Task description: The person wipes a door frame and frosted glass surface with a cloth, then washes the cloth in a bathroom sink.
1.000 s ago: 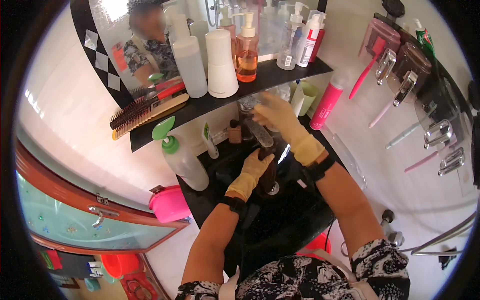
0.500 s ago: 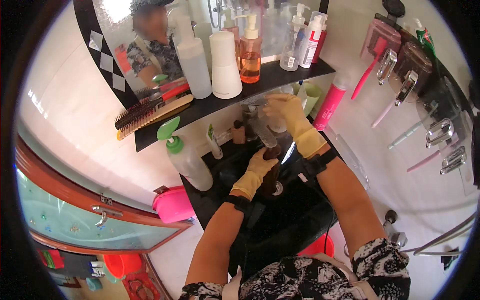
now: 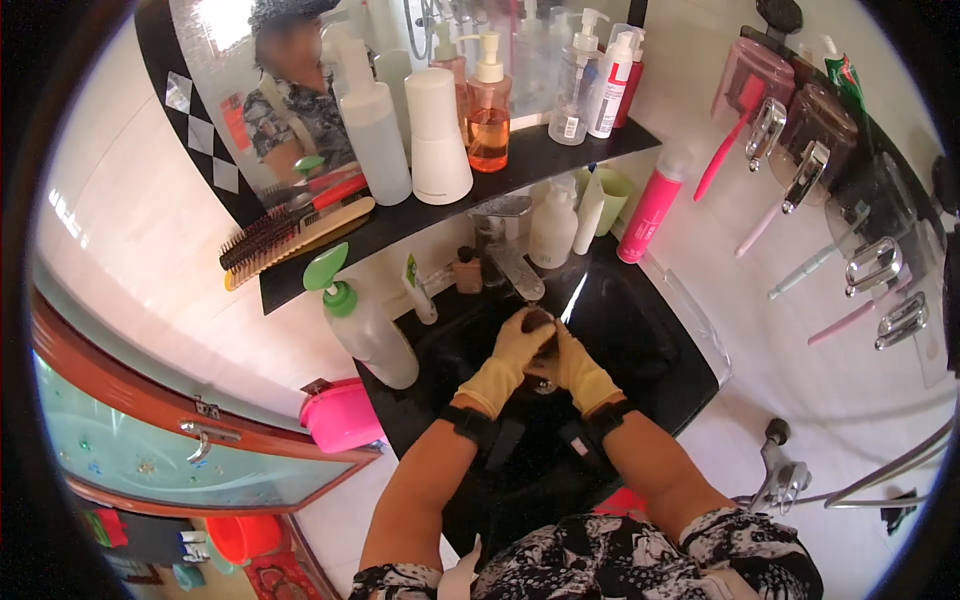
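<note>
My left hand [image 3: 508,358], in a cream glove, is closed around a dark brown object [image 3: 538,322] below the spout of the faucet [image 3: 514,268]. Against the object's other side lies my right hand [image 3: 584,370], also gloved, with its fingers pressed together. What the object is cannot be told; my gloves hide much of it. Both hands are over the black basin [image 3: 650,345], close above its round metal drain [image 3: 541,385].
A white pump bottle [image 3: 553,225], a pink spray can [image 3: 652,210] and a green-topped pump bottle [image 3: 372,335] stand around the basin. Above the faucet runs a black shelf [image 3: 520,190] bearing several bottles and hairbrushes. Toothbrush holders [image 3: 805,175] line the right wall.
My right hand has come down from the faucet's lever to the brown object. The left hand still grips it, and the object is now bunched up between both gloves.
</note>
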Demonstrator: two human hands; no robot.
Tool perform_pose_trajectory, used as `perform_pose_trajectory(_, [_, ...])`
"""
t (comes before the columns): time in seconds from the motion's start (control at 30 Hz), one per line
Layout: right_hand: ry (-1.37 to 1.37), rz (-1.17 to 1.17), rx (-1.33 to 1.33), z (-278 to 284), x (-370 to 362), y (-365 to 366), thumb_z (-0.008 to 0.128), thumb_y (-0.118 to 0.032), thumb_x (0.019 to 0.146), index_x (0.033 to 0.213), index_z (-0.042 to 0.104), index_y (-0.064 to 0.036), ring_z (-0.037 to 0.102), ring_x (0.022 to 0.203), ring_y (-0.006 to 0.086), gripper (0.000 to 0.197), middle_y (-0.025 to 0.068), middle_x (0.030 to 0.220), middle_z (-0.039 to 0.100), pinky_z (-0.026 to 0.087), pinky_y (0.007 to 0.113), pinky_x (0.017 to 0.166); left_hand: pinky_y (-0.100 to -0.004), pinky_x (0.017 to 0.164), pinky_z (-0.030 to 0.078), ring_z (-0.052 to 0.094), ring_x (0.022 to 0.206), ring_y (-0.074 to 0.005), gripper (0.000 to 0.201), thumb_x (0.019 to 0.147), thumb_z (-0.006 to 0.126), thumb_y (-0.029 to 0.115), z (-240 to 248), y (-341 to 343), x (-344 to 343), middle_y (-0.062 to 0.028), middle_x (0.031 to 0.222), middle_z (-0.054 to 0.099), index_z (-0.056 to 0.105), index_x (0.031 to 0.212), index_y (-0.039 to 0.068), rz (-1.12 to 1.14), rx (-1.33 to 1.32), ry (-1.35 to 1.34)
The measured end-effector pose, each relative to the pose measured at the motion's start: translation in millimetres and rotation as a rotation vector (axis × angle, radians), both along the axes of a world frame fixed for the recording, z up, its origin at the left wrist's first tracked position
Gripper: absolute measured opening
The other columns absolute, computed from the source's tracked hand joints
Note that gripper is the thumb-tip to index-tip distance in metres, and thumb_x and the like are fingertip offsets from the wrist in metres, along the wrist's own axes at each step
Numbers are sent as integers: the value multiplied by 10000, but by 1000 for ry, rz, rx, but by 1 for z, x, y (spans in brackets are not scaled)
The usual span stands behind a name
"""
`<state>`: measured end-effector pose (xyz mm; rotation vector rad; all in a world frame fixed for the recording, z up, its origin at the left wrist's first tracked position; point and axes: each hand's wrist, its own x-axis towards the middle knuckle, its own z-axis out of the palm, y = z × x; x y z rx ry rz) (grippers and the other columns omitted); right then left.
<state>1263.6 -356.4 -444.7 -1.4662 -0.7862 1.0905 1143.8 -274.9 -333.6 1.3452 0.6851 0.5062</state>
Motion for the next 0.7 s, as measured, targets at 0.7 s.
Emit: perform_pose_trajectory(0.7, [-483,-20,263,97,-16,-22,660,-223,809,1122,567,-37,608,961,236,376,117,1085,616,495,341,842,-323,818,475,546,1005,-182,447,864,641,303,-11,2,-6,-56,1087,574,491,1216,73,-96,-611,-515])
